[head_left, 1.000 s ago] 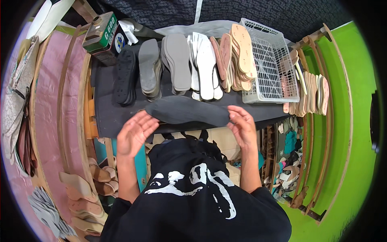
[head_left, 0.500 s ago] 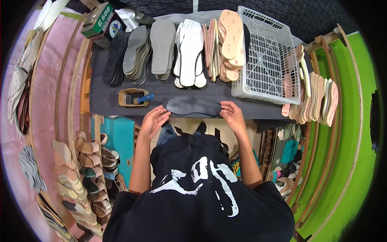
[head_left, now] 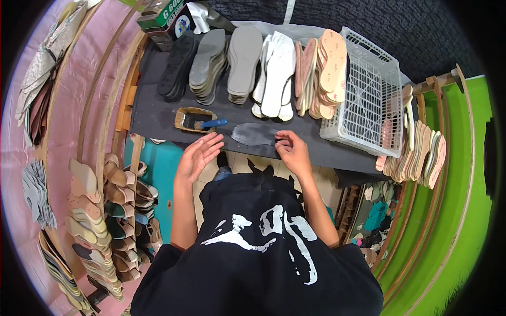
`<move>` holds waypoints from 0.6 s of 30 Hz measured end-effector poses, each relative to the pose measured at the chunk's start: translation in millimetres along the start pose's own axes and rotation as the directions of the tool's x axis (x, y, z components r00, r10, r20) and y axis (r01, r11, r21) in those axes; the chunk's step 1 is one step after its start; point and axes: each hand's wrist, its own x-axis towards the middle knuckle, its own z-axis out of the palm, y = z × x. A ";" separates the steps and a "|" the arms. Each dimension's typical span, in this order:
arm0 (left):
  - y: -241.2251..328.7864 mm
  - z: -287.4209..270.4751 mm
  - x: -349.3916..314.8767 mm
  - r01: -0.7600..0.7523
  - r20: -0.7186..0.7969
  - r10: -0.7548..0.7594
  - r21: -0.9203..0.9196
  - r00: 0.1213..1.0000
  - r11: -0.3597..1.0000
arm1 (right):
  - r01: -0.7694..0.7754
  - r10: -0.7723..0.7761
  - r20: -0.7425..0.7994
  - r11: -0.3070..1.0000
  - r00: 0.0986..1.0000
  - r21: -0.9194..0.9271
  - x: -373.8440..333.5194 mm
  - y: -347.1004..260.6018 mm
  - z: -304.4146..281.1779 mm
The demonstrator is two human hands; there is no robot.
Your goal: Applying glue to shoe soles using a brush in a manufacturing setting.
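Note:
A dark grey shoe sole (head_left: pixel 254 135) lies lengthwise on the black-covered table near its front edge, with a paler sheen on its upper face. My right hand (head_left: pixel 293 154) has its thumb and bent fingers closed at the sole's right end. My left hand (head_left: pixel 199 157) is apart from the sole's left end, fingers stretched out and palm turned inward, holding nothing. Just beyond it stands an open tan tub (head_left: pixel 182 118) with a dark inside. A blue-handled brush (head_left: pixel 215 124) rests in the tub, its handle sticking out to the right.
Along the back of the table (head_left: pixel 153 121) stand stacks of black soles (head_left: pixel 176 66), grey soles (head_left: pixel 245 60), white soles (head_left: pixel 279 73) and beige insoles (head_left: pixel 332 66). A clear plastic crate (head_left: pixel 363 139) is at right. A green-and-black can (head_left: pixel 163 26) stands back left. Racks with shoes (head_left: pixel 117 210) flank me.
My left hand has come off the sole's left end and opened. My right hand stays at the other end. The whole view has shifted and tilted.

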 end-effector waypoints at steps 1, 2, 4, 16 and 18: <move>7.9 -6.9 -0.1 -0.026 0.019 0.027 -0.027 0.999 0.999 | 0.025 -0.026 0.033 0.999 0.999 0.021 4.7 -3.7 15.8; 16.4 -13.6 1.1 -0.028 0.020 0.029 -0.023 0.999 0.999 | 0.029 -0.029 0.032 0.999 0.999 0.024 9.8 -7.5 33.0; 33.6 -29.0 6.5 -0.181 -0.113 0.205 0.194 0.972 0.964 | 0.075 -0.079 0.075 0.995 0.994 0.058 21.8 -15.0 71.1; 86.9 -77.3 46.5 -0.269 0.189 0.433 0.954 0.881 0.130 | 0.424 -0.441 0.016 0.852 0.898 -0.308 41.9 -76.3 200.5; 87.6 -80.0 50.1 -0.285 0.206 0.396 0.946 0.895 0.152 | 0.396 -0.421 -0.097 0.896 0.902 -0.204 33.5 -93.3 201.1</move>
